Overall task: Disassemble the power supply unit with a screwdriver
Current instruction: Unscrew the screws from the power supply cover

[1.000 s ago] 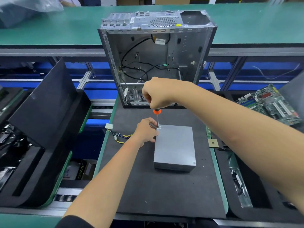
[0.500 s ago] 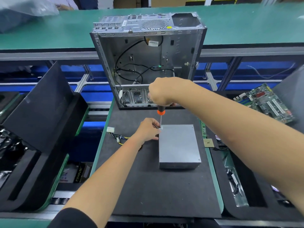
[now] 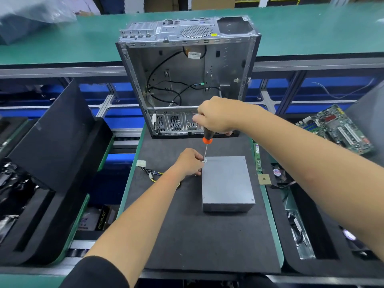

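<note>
Right hand [image 3: 218, 114] fisted on black-and-orange screwdriver [image 3: 206, 142], more handle showing than before; left hand [image 3: 190, 162] pinching shaft at grey metal power supply box's [image 3: 226, 181] far-left corner. Screw likely backing out.

The black mat [image 3: 207, 242] lay bare along the bench's near edge, open to a pass. At its far edge the open computer case [image 3: 187, 80] blocked the way; the power supply unit [image 3: 226, 181] stood mid-mat, cables [image 3: 149, 173] at the left edge
</note>
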`<control>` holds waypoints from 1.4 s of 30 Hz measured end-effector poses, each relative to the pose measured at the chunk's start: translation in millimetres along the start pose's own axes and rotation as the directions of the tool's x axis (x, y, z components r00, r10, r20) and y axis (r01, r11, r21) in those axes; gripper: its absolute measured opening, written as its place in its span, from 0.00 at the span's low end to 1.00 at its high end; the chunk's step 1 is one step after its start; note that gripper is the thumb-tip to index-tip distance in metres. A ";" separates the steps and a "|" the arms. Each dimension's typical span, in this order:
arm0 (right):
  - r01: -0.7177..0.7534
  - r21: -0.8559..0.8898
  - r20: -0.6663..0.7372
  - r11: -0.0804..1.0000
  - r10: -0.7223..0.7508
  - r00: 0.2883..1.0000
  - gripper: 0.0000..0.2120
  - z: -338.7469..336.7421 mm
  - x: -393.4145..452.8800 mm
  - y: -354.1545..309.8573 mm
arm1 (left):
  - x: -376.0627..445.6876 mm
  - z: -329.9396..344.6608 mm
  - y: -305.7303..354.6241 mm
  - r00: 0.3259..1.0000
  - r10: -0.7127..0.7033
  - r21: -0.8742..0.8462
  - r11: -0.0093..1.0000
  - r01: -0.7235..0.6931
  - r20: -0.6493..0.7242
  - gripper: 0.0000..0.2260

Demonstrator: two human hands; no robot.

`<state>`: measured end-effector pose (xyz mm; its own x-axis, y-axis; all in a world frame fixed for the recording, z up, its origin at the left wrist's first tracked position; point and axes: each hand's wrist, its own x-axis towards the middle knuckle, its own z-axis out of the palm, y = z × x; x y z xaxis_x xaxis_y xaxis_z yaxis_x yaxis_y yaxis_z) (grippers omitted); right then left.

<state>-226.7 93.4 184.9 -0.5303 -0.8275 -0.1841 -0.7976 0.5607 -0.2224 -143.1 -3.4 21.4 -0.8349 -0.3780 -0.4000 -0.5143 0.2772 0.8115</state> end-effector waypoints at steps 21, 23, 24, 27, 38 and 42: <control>0.161 0.010 0.038 0.987 -0.161 0.986 0.03 -3.8 -8.4 -14.0 | -2.8 -0.9 3.6 0.997 -0.073 -0.091 0.993 0.074 0.018 0.05; 0.062 -0.124 -0.038 0.990 -0.067 0.997 0.14 0.5 -5.9 -14.1 | -3.3 -0.9 4.9 0.997 -0.078 -0.091 0.993 0.079 0.020 0.05; 0.024 -0.189 -0.066 0.982 -0.037 0.997 0.16 1.6 -5.1 -14.3 | -3.6 -1.1 5.2 0.997 -0.079 -0.090 0.993 0.080 0.019 0.05; 0.112 -0.148 -0.021 0.983 -0.116 0.993 0.05 -1.6 -4.8 -15.3 | -5.5 -1.9 5.4 0.997 -0.078 -0.092 0.993 0.080 0.020 0.05; 0.061 -0.165 -0.018 0.984 -0.065 0.998 0.13 -1.5 -6.5 -18.2 | -6.8 -3.6 8.0 0.996 -0.077 -0.096 0.992 0.081 0.044 0.07; 0.131 -0.003 0.071 0.991 -0.131 0.989 0.10 -7.3 -14.5 -17.7 | -8.2 -3.7 7.3 0.997 -0.064 -0.106 0.992 0.070 0.051 0.07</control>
<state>-206.9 95.2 198.5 -0.3999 -0.8896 -0.2207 -0.8612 0.4471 -0.2416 -139.3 -1.5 32.2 -0.8090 -0.3494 -0.4727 -0.5475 0.1552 0.8223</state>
